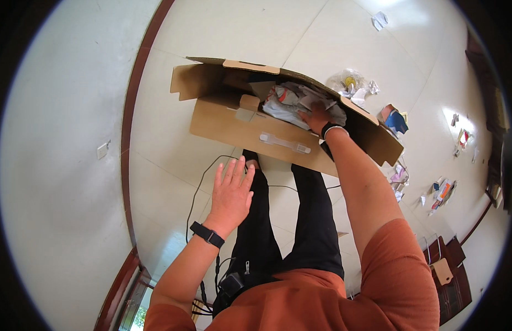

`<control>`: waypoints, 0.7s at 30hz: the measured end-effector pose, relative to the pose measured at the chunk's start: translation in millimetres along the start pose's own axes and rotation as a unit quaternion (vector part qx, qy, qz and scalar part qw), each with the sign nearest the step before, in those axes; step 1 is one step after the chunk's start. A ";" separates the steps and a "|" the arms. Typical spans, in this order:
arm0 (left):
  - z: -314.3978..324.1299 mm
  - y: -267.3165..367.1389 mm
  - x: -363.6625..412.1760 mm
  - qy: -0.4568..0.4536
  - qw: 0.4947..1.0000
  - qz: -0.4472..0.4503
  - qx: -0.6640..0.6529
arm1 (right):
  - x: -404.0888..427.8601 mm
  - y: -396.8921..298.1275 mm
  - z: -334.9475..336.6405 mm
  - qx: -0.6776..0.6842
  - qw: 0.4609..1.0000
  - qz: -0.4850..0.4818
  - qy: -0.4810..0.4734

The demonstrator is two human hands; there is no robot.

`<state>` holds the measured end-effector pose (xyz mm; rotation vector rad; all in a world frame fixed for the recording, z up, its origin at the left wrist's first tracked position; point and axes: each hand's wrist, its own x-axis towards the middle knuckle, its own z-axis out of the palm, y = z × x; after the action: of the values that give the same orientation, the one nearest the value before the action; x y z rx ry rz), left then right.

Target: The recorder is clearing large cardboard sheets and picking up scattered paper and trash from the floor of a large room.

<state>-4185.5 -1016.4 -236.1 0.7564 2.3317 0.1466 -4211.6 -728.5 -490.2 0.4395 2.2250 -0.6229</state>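
Note:
An unfolded-top brown cardboard box [223, 124] stands on the floor just beyond my feet, with a white plastic carry handle [285, 143] on its near side. Crumpled plastic bags and paper scraps [287, 103] fill part of it. My right hand [318, 118] reaches inside and rests on this waste, palm down; its fingertips are partly hidden among the scraps, so a grip cannot be made out. My left hand [233, 188] hovers in front of the box, above my leg, holding nothing, with its fingers slightly apart.
Paper and plastic litter [351, 85] lies beyond the box, with more scraps [444, 192] to the right. A thin black cable [194, 198] loops across the floor around my legs. The wall [66, 124] runs along the left; wooden furniture [448, 285] stands at lower right.

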 end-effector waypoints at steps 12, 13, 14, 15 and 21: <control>-25.7 14.1 -9.0 0.022 0.996 0.080 -0.034 | -75.0 15.7 -20.7 -0.016 0.990 -0.027 0.135; -30.3 16.5 -9.3 0.018 0.995 0.096 -0.033 | -92.4 19.9 -21.1 -0.016 0.991 -0.019 0.129; -36.7 18.0 -9.5 0.026 0.993 0.109 -0.030 | -109.8 23.2 -22.2 -0.017 0.990 -0.012 0.142; -44.5 19.4 -11.9 0.030 0.992 0.122 -0.027 | -128.9 26.5 -21.9 -0.022 0.990 -0.006 0.142; -73.1 19.4 -44.0 0.046 0.981 0.186 0.015 | -254.3 40.8 12.0 0.052 0.987 0.111 0.101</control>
<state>-4195.9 -1018.0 -149.3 1.2181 2.2590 0.3169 -4020.7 -730.4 -317.0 0.8246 2.2965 -0.5974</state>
